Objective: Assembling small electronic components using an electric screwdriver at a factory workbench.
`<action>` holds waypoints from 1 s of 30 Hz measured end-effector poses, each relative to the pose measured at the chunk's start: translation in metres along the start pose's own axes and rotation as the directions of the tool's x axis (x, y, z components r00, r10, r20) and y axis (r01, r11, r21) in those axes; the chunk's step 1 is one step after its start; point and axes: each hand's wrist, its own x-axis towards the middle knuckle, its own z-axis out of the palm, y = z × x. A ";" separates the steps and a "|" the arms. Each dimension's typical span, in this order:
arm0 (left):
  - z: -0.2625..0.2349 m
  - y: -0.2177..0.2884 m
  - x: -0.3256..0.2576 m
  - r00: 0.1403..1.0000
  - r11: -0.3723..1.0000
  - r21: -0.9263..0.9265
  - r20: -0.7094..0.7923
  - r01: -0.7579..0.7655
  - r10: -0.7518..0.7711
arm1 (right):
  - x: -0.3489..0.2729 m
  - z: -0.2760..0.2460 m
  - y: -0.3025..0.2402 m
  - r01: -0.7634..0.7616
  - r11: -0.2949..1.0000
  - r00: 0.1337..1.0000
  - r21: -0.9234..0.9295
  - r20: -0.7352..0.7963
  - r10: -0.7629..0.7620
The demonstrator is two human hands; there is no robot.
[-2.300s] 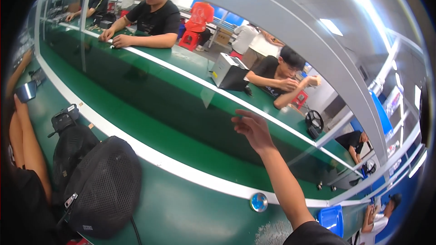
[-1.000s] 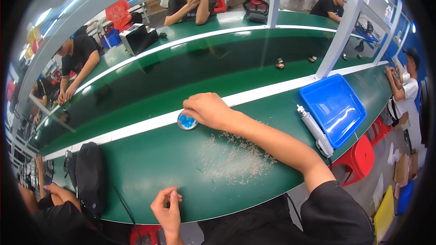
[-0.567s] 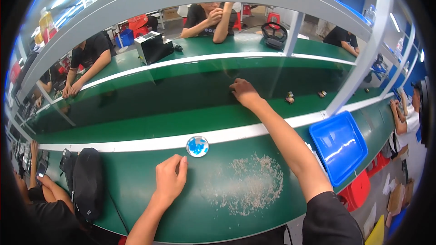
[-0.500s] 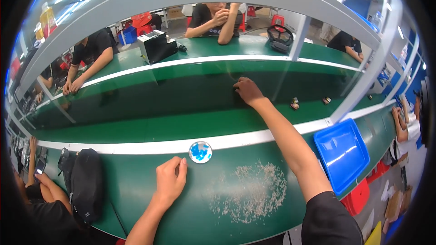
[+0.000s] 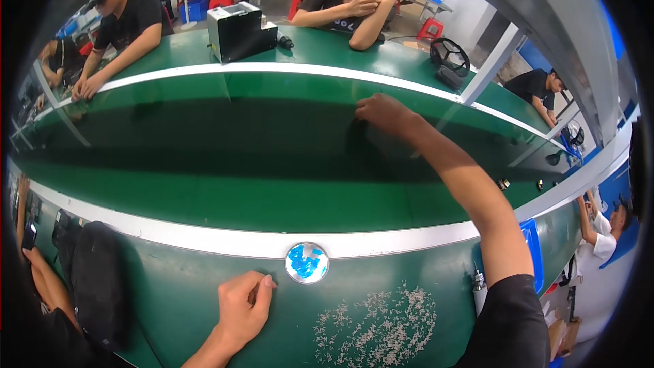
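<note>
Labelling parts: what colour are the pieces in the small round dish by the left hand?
Blue, in a silvery round dish; head view, just right of the left hand.

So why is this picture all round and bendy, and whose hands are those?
The camera sits on a person's head and looks down, and its wide lens bends straight lines. The two arms coming from the bottom are that person's own. The left hand rests on the green table, fingers curled, near a small round tin with blue bits inside. The right hand reaches far out over the dark green belt. Tiny pale grains lie scattered on the table. Neither hand clearly holds anything. Other people sit across.
</note>
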 end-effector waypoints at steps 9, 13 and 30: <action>-0.003 0.004 0.004 0.999 0.999 -0.019 0.018 -0.033 0.034 | 0.016 -0.003 0.003 0.122 0.980 0.983 -0.160 0.160 -0.096; -0.003 0.002 0.006 0.998 1.000 -0.013 0.059 -0.022 0.022 | 0.018 -0.002 0.002 0.138 0.984 0.982 -0.113 0.144 -0.121; -0.005 0.001 0.010 0.994 0.996 -0.016 0.057 -0.091 0.092 | 0.035 -0.009 -0.013 0.168 0.968 0.972 -0.187 0.197 -0.131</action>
